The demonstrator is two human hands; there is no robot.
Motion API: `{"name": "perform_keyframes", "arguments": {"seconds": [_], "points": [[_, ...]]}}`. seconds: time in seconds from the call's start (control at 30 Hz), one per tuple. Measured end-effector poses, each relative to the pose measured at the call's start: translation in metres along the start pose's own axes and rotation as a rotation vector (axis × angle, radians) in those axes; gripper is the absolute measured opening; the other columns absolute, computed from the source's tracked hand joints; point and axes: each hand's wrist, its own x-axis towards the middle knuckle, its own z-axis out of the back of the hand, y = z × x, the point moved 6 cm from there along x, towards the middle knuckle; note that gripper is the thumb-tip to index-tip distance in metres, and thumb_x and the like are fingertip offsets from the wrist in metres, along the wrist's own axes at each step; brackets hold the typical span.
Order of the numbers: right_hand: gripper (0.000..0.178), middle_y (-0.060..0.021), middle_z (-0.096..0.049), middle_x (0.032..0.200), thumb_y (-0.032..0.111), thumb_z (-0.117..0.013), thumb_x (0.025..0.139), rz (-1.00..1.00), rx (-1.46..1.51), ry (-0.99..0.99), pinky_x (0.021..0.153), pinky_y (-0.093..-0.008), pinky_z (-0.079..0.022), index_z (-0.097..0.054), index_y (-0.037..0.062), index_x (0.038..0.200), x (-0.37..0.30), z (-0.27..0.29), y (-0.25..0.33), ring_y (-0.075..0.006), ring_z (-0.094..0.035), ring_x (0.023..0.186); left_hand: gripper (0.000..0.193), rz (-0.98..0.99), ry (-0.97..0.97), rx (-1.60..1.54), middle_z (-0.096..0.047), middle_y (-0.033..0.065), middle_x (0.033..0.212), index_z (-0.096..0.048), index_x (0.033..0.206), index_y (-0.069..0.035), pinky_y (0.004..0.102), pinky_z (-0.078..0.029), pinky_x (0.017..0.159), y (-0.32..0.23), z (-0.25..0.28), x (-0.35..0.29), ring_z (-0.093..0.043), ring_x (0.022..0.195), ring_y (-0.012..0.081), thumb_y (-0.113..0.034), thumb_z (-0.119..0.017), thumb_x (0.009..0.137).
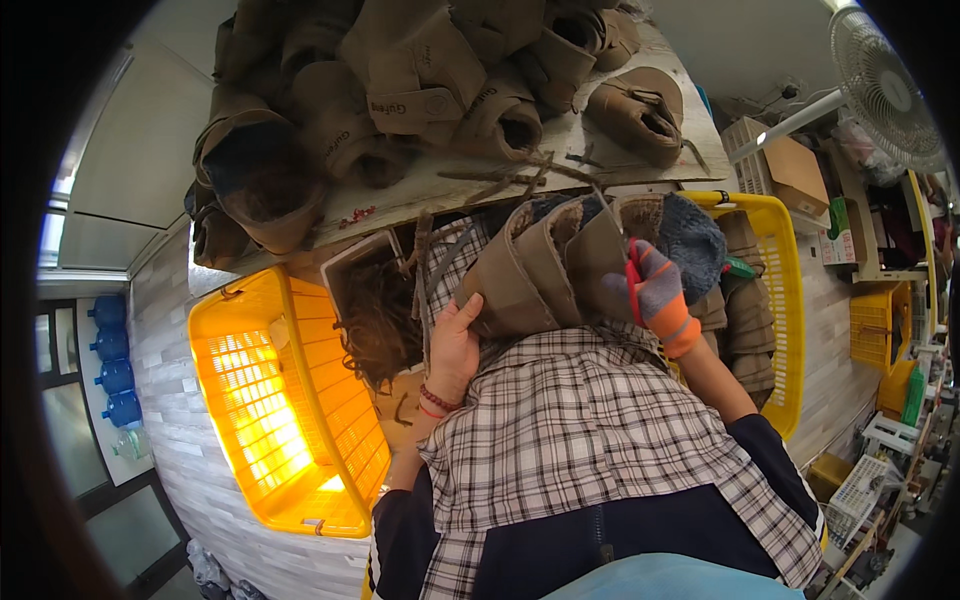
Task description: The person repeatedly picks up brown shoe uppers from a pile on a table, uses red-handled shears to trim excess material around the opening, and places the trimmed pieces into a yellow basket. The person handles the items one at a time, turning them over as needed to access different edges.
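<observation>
Across my lap lies a row of overlapping brown pieces [515,275] with thick fleecy edges. My bare left hand [455,345], a beaded bracelet at its wrist, grips their left end with the thumb on top. My right hand [662,300], in a grey and orange glove, is closed around red-handled scissors [633,278]. The blades point up and away against the fleecy edge of one piece; I cannot tell whether they are apart. Beside the gloved hand is a dark blue fuzzy part [695,245].
Many brown fleece-lined pieces [420,90] are piled on the worktable [580,165], with loose trimmed strips [490,185] at its edge. A bin of dark strips [375,310] stands between table and yellow basket [290,400]. Another yellow basket [790,330] at right holds brown pieces. A fan [885,90] stands far right.
</observation>
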Motion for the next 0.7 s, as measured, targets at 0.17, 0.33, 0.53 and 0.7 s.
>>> {"name": "perform_keyframes", "arguments": {"seconds": [0.17, 0.33, 0.53, 0.7], "points": [[0.043, -0.0010, -0.062, 0.094, 0.008, -0.076, 0.072, 0.040, 0.293, 0.328, 0.074, -0.0245, -0.046, -0.058, -0.0002, 0.111, 0.002, -0.032, 0.040, -0.0092, -0.054, 0.082, 0.045, 0.042, 0.099, -0.049, -0.058, 0.0115, 0.122, -0.048, 0.126, 0.003, 0.0368, -0.045, 0.095, -0.026, -0.004, -0.005, -0.056, 0.110, 0.0221, -0.027, -0.056, 0.093], [0.049, -0.0081, -0.063, 0.107, 0.006, -0.069, 0.075, -0.209, 0.714, 0.462, 0.084, -0.0284, -0.049, -0.053, -0.0025, 0.120, 0.011, -0.073, 0.014, -0.0160, -0.060, 0.094, 0.049, 0.070, 0.060, -0.066, -0.057, 0.0127, 0.122, -0.047, 0.126, 0.004, 0.0367, -0.048, 0.093, -0.019, 0.010, -0.008, -0.057, 0.108, 0.0221, -0.032, -0.054, 0.094], [0.046, -0.0099, -0.062, 0.111, 0.007, -0.066, 0.079, -0.178, 0.631, 0.507, 0.085, -0.0298, -0.048, -0.052, -0.0023, 0.121, -0.001, -0.099, -0.030, -0.0181, -0.060, 0.098, 0.037, -0.054, -0.132, 0.182, -0.057, 0.0072, 0.120, -0.051, 0.122, 0.001, 0.0322, -0.044, 0.094, -0.008, 0.027, -0.022, -0.053, 0.109, 0.0173, -0.024, -0.055, 0.095], [0.039, -0.0005, -0.060, 0.091, 0.019, -0.068, 0.084, -0.097, 1.028, 0.468, 0.062, -0.0190, -0.042, -0.055, -0.0016, 0.115, -0.010, -0.077, -0.068, -0.0059, -0.052, 0.072, 0.013, -0.803, -0.689, 1.011, -0.054, 0.0027, 0.084, -0.054, 0.099, -0.002, 0.0235, -0.045, 0.064, -0.107, 0.079, -0.040, -0.051, 0.071, 0.0100, -0.012, -0.056, 0.092]]}}
